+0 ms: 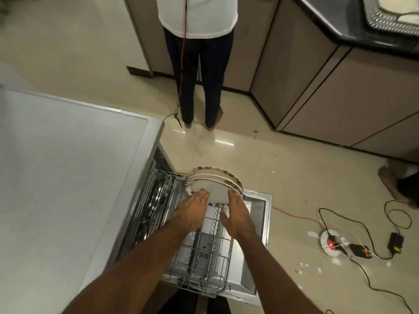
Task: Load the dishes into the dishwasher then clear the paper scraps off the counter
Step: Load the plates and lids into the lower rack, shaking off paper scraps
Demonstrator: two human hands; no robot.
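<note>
Our left hand [195,208] and right hand [238,211] lie flat with straight fingers [203,194] on the plates [215,185], pressing but not gripping. We think we push them so they stand on edge and do not tip. The plates stand in the rack [204,257], at 12 o'clock from our hands. The rack is pulled out over the open door [260,214], so we can reach in. White paper scraps [302,268] lie on the floor [294,177] at 4 o'clock. We can read no words anywhere.

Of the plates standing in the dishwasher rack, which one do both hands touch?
The nearest plate, with its plain white face turned toward the camera; the plates behind it show only their patterned rims.
</note>
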